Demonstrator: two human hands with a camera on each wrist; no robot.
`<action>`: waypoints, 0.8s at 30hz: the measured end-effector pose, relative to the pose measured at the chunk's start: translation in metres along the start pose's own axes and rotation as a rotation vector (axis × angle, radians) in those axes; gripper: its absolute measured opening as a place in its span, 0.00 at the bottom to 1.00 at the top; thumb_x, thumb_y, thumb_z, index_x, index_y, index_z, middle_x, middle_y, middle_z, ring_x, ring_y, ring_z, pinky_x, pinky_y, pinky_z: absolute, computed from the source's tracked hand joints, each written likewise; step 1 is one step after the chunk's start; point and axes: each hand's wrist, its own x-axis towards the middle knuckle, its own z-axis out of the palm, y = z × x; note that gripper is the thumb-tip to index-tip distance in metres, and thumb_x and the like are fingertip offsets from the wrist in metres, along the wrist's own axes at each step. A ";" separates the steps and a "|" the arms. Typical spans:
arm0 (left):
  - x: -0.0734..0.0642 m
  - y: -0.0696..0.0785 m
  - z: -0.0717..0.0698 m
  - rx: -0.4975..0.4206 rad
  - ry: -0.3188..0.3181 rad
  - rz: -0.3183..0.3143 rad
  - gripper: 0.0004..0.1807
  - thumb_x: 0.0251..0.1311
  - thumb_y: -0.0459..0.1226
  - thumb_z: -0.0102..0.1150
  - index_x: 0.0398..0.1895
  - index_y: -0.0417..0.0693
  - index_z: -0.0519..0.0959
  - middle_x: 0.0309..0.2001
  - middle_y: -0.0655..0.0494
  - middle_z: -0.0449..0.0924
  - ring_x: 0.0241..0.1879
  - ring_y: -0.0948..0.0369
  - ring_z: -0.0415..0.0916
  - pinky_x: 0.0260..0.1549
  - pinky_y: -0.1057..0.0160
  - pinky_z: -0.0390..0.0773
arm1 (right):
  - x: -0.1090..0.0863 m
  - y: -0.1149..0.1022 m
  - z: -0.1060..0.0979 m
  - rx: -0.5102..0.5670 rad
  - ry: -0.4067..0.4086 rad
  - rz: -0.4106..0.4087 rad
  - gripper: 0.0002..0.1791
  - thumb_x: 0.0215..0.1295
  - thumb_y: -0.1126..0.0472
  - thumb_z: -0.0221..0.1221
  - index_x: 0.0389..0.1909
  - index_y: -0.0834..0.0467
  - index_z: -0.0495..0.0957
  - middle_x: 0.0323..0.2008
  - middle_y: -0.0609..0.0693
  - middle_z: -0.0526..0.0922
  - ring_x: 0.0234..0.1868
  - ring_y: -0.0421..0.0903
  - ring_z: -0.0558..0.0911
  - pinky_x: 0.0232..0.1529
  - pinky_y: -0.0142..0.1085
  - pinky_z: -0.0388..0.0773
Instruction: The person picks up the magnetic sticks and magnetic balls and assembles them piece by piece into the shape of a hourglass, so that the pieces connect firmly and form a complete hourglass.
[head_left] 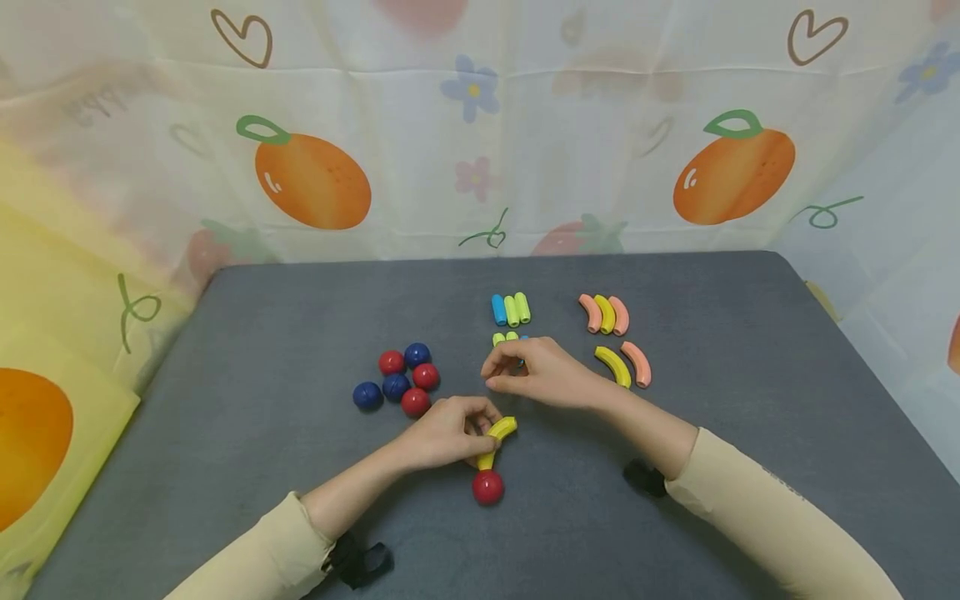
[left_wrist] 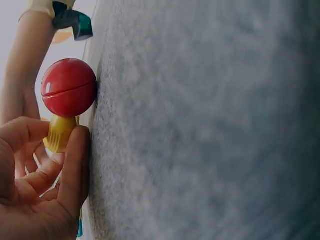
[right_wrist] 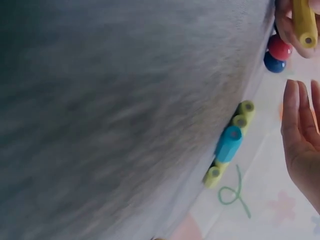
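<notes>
The left hand [head_left: 450, 432] pinches a curved yellow rod [head_left: 504, 427], its free end pointing upper right, near the right hand [head_left: 551, 373], whose fingers seem apart.

I'd call this a curtained-off table nook — home or studio, I can't tell: cloth [head_left: 405, 167] printed with cartoon oranges [head_left: 312, 181] hangs from nine round to three o'clock, enclosing a grey table [head_left: 750, 375].

From above, the head view faces forward and down across the tabletop [head_left: 570, 533]; both wrist views look sideways-on, low over its surface, the left one close to a red ball [left_wrist: 69, 85]. All three share the yellow curved piece [head_left: 506, 427].
</notes>
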 end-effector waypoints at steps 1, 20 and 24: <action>0.000 0.000 0.000 -0.006 0.005 -0.007 0.09 0.57 0.35 0.63 0.41 0.42 0.81 0.30 0.53 0.81 0.21 0.68 0.79 0.23 0.66 0.83 | 0.003 -0.001 0.001 0.005 -0.001 -0.009 0.09 0.68 0.57 0.62 0.45 0.56 0.82 0.39 0.43 0.86 0.40 0.37 0.82 0.45 0.33 0.82; -0.009 -0.003 0.001 -0.162 0.005 -0.112 0.13 0.55 0.42 0.71 0.35 0.41 0.84 0.26 0.52 0.87 0.23 0.66 0.83 0.27 0.62 0.86 | 0.044 -0.025 0.023 0.002 -0.033 -0.110 0.11 0.64 0.62 0.64 0.47 0.59 0.82 0.45 0.54 0.87 0.40 0.39 0.83 0.43 0.25 0.82; -0.011 -0.007 0.000 -0.179 -0.005 -0.129 0.12 0.54 0.40 0.72 0.36 0.42 0.84 0.24 0.55 0.85 0.21 0.66 0.82 0.26 0.62 0.86 | 0.048 -0.027 0.032 -0.002 -0.049 -0.129 0.12 0.63 0.63 0.65 0.47 0.58 0.82 0.45 0.52 0.86 0.38 0.38 0.83 0.42 0.25 0.82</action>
